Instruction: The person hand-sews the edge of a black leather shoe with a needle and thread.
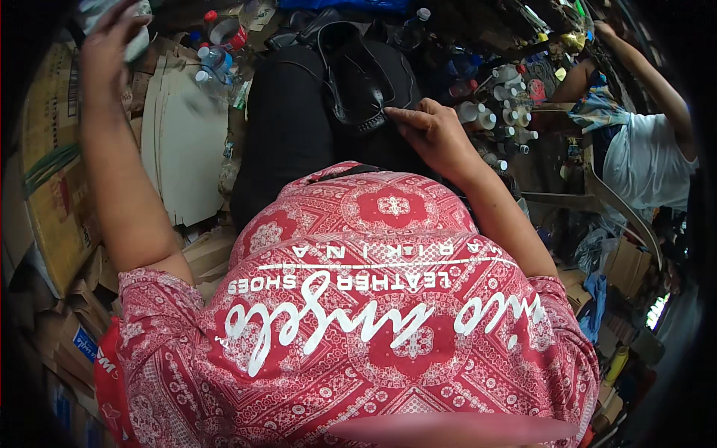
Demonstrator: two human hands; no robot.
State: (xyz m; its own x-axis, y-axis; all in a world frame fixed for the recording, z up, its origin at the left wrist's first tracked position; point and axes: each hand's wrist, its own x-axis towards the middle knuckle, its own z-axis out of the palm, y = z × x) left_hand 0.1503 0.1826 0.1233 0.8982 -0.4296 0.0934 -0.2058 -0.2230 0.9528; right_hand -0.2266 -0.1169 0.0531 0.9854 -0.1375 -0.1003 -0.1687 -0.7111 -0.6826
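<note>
A dim, crowded room fills the edges of my remote view, packed with cardboard, plastic and loose scrap. Largest is the wearer's short-sleeved red-and-white patterned fabric shirt, with white lettering across it. Beyond it lie the wearer's legs in black trousers. Far left stands a big yellow-brown cardboard sheet; far right, another person in a white top reaches an arm upward. A pale, flat upright board sits between the cardboard sheet and the legs.

On the lap rests a black leather shoe with a wide opening, its near edge toward the wearer. The right hand is narrowed, fingertips at that near edge; I cannot tell whether they pinch it or just touch it. The left hand is lifted far out at upper left, well apart from the shoe, beside a whitish bundle. It is blurred, so I cannot tell whether it holds anything.

Smallest are clear plastic bottles at upper left and a cluster of white-capped bottles right of the lap.

My concern: the shoe could slip if the legs shift while the right hand's contact is slight, and a wide left-arm swing could knock the bottles or the board.
</note>
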